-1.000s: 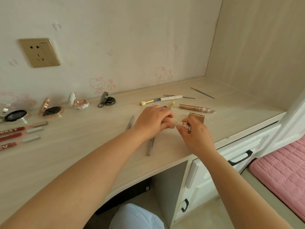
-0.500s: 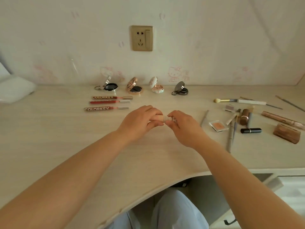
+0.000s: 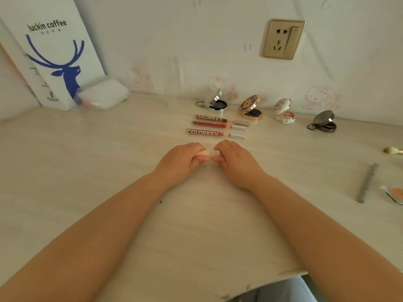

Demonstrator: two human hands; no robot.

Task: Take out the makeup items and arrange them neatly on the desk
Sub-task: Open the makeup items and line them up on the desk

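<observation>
**A:** Small cream tube (image 3: pixel 209 152), is that what's being placed? It's held between both hands just in front of the three lip gloss tubes (image 3: pixel 216 127), low over the desk (image 3: pixel 87 171); whether it's touching the wood can't be told.

**B:** Yep. Going left to right: the left hand (image 3: pixel 182 160) is curled round the left end, the bare middle of the tube is seen in the gap, then the right hand (image 3: pixel 234 159) is pinched on the right end, thumb tucked under. So it's clamped from both sides, neither hand nearer.

**A:** And its long axis?

**B:** Laid left-right, parallel to the gloss row behind it. Probably it only needs to be set straight down to line up as a fourth row. The open compacts (image 3: pixel 250 107) are further back by the wall.
</observation>
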